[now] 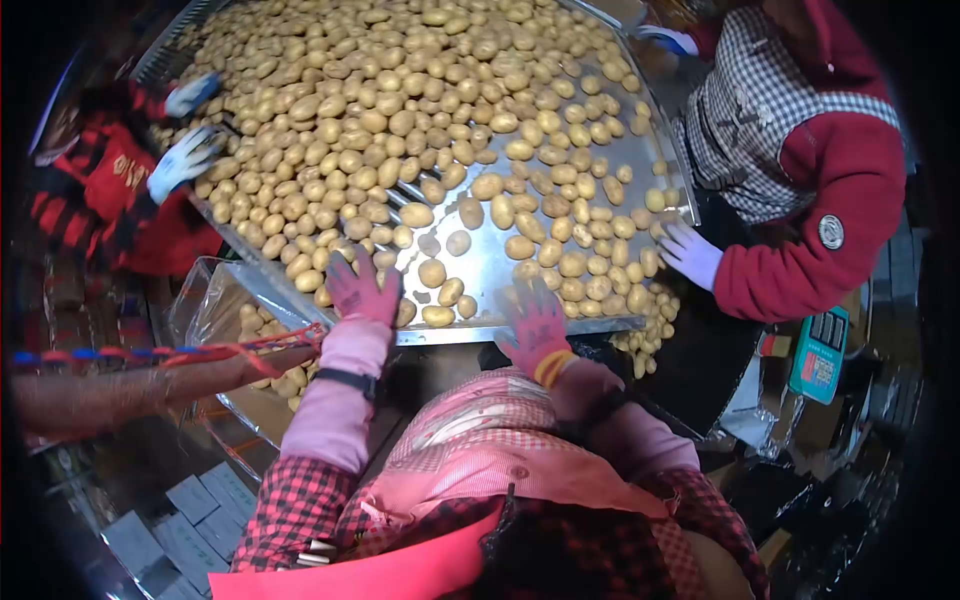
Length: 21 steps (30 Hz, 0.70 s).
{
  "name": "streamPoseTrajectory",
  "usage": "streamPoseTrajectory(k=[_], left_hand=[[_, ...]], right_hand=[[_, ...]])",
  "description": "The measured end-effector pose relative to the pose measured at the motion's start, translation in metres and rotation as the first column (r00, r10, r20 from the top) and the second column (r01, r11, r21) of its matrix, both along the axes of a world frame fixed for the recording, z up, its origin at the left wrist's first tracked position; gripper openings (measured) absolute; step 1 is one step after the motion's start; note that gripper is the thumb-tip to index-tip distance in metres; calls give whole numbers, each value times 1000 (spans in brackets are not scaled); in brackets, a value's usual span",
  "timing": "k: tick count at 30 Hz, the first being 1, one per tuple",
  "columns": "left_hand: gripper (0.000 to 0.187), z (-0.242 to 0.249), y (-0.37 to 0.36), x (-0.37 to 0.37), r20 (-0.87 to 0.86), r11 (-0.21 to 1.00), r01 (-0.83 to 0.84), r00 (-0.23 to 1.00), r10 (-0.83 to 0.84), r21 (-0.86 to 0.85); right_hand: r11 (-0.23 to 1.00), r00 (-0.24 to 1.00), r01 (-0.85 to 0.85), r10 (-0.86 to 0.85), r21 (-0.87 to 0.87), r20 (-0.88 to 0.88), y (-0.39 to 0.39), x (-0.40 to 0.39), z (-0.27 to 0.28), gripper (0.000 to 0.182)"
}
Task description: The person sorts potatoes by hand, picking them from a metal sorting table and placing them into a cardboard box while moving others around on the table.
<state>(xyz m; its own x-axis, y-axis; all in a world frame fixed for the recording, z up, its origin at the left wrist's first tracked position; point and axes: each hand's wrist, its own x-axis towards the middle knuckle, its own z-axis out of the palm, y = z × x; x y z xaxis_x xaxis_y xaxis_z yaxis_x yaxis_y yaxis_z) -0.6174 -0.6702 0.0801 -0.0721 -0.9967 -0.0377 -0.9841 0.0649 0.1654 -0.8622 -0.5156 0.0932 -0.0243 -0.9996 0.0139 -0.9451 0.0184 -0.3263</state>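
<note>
At the near edge of the shiny metal table (485, 270), in the head view, the pink-gloved left hand (362, 288) spreads its fingers beside the heap of yellow-brown, rounded potatoes (402, 122); the pink-gloved right hand (533, 318) lies splayed, and neither visibly grasps anything. Between them, a yellow oval potato (438, 316) lies with its long axis sideways, nearer the left hand.

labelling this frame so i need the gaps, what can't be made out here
All in the head view:
- Palms of the left hand and right hand: hidden by the gloved backs.
- Tray surface at the back: covered by heaped potatoes.
- The tray's far rim: cut off by the top edge.
- Small print on the teal object: too small and blurred.
</note>
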Motion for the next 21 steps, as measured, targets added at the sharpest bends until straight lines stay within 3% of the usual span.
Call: streamPoseTrajectory(k=[1,3,5,6,7,9,10,13,14,15,17,19,21], left_hand=[[77,-22,5,-13,126,992,19,992,-3,-127],[77,-7,7,-49,105,978,207,973,-207,8],[76,22,20,-85,8,916,397,917,-398,58],[75,14,23,-98,-146,855,512,855,-497,85],[75,6,23,-110,-302,775,626,758,-578,88],[71,8,34,-136,-307,676,736,651,-694,33],[67,3,32,-138,-283,599,790,550,-786,-128],[61,35,-6,-118,-444,764,549,622,-644,-340],[54,28,-25,-99,-230,771,425,786,-574,-475],[48,30,-43,-75,-138,873,336,904,-404,-354],[65,8,-81,-30,135,987,-4,991,26,-162],[73,-13,-86,-26,152,994,-48,986,62,-98],[74,-14,-67,-60,238,995,-16,970,40,-102]], right_hand=[[999,1000,13,-14,-38,-20,-12,-5,-3,60],[999,997,-20,23,45,-76,-46,-31,-15,65],[997,987,-62,69,51,-144,-85,-54,-30,70],[996,980,-90,90,9,-177,-102,-65,-42,71],[998,981,0,12,63,-195,-118,-76,-48,70],[971,960,178,-136,159,-245,-139,-96,-52,68],[931,935,325,-290,166,-204,-141,-103,-38,70],[934,913,354,-334,46,-232,-105,-83,-20,71],[943,971,185,-130,278,-202,-100,-65,-12,71],[872,991,5,61,490,-119,-94,-46,-7,71],[955,978,-186,203,231,-52,-78,-33,-18,69],[983,987,-158,162,94,-27,-80,-38,-22,68],[989,997,78,-77,123,-8,-104,-55,-15,66]])
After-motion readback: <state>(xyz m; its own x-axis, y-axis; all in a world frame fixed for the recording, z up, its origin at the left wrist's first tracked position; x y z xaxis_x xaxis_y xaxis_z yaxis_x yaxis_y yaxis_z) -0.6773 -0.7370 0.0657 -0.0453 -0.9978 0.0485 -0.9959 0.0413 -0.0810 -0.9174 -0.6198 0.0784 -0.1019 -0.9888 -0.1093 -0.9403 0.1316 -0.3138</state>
